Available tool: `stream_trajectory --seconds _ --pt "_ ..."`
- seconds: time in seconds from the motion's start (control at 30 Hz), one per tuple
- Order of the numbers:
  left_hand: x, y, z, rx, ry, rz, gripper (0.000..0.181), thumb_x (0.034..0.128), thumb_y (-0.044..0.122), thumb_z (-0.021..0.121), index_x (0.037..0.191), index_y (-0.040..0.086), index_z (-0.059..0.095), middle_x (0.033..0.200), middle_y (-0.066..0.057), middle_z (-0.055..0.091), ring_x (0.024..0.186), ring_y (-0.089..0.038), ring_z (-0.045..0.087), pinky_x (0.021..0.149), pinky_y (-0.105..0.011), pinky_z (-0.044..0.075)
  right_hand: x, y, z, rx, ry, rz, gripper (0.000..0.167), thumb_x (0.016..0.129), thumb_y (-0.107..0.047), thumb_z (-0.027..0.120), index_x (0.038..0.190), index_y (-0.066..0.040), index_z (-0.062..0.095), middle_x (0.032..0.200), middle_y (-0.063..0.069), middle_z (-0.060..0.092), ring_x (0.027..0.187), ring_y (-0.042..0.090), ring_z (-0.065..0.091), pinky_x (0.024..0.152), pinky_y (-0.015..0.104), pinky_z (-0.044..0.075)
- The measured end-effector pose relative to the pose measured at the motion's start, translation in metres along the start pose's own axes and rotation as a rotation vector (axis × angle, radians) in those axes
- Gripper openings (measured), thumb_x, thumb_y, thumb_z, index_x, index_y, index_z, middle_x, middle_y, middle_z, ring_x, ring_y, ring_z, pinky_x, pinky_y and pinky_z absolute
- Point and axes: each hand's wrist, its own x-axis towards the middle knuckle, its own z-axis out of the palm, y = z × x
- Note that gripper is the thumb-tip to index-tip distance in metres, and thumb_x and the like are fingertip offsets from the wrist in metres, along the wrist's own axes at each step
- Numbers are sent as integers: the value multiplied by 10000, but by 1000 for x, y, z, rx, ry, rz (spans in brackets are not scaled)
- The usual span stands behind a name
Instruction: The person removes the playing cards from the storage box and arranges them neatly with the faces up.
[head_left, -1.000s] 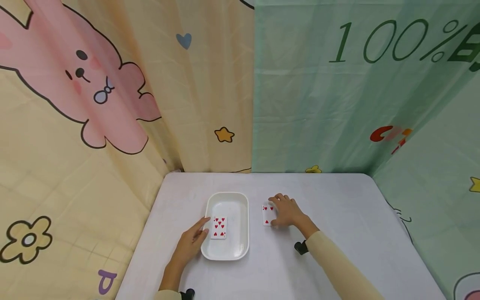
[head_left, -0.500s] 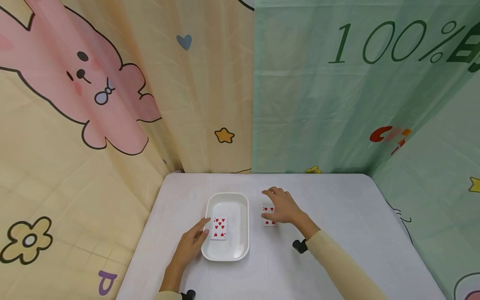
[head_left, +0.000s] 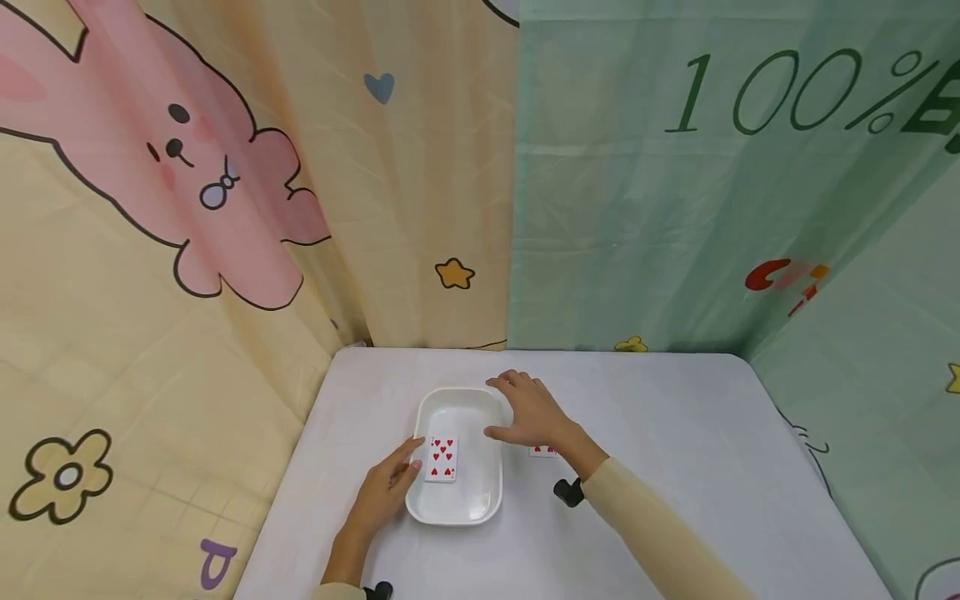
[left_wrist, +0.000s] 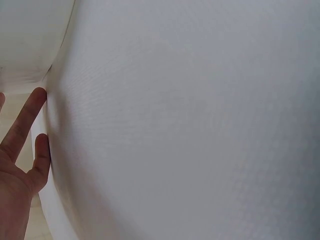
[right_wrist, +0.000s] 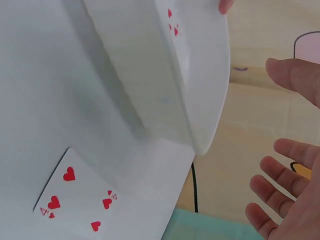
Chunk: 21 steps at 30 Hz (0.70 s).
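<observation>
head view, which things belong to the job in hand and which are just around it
Likely part of the job:
white tray, with left hand at its left edge
hearts card in tray
hearts card on table, partly hidden by right hand

Probably just surroundings:
yellow curtain with pink rabbit
green curtain

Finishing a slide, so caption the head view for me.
Left hand at a white rounded-rectangular tray holding a white, red-heart playing card; open right hand over the tray's right edge.
</observation>
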Motion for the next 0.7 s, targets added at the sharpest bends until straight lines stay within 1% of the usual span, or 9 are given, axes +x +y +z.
stream_trajectory --seconds 0.03,0.17,0.37,0.43,0.53,0.7 --pt "0 0 0 1 3 12 417 1038 397 614 1434 507 543 1606 31 468 1222 -291 683 1024 -534 547 3 -4 2 5 -4 -11 812 824 -626 714 1471 -166 541 1403 72 579 1278 272 540 1032 499 481" --pt "-1 -1 0 -8 -1 19 424 1040 380 617 1439 502 542 1613 31 459 1209 -286 688 1026 -540 544 15 -21 8 14 -32 -39 820 823 -632 709 1477 -168 536 1408 60 573 1268 251 539 1022 465 489" --pt "1 -1 2 -23 -19 40 427 1041 414 603 1457 480 534 1622 14 448 1223 -295 683 1015 -518 557 28 -39 19 35 -93 -51 848 810 -609 732 1494 -156 518 1449 69 552 1304 255 533 1073 474 490" --pt "2 1 2 -23 -19 50 427 1042 414 599 1461 468 535 1619 4 453 1223 -301 684 1015 -518 557 31 -42 25 42 -111 -48 856 804 -598 743 1499 -155 512 1457 64 548 1309 249 535 1078 463 499" --pt "1 2 1 -13 -13 48 428 1042 393 608 1458 464 540 1612 4 464 1212 -296 690 1012 -518 558 35 -47 39 53 -138 -34 886 789 -577 778 1514 -152 495 1469 58 536 1332 245 525 1090 445 500" --pt "0 -1 0 -3 -4 47 430 1040 368 619 1460 434 553 1606 -19 471 1193 -285 699 998 -506 568 38 -58 61 54 -205 -16 988 747 -587 842 1539 -137 457 1521 64 488 1378 241 496 1104 404 498"
